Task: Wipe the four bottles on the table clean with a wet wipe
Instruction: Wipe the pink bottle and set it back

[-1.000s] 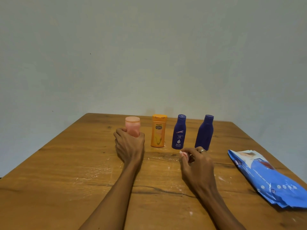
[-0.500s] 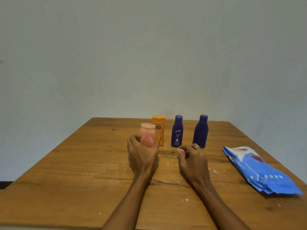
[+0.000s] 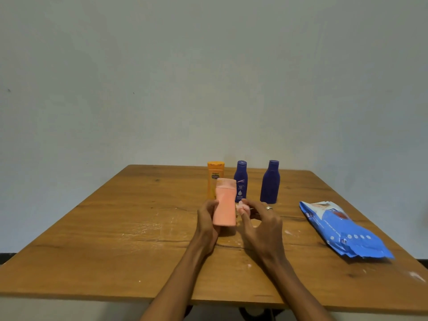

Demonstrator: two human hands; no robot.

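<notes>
Left hand curled in a grip, right hand pinching with fingertips, forearms converging

Readable text on the table things

The middle blue bottle, at 12 o'clock from the hands, carries "NIVEA" and small unreadable lines; other labels are too blurred.

Left hand gripping a pink bottle lifted off the wooden counter, cap pointing away and up. Right hand, ring on one finger, pinching a small crumpled wet wipe just beside the pink bottle's right side. Farther back, standing upright in a row: orange bottle, labelled blue bottle, plain blue bottle; blue wipes pack lying flat at right.
</notes>
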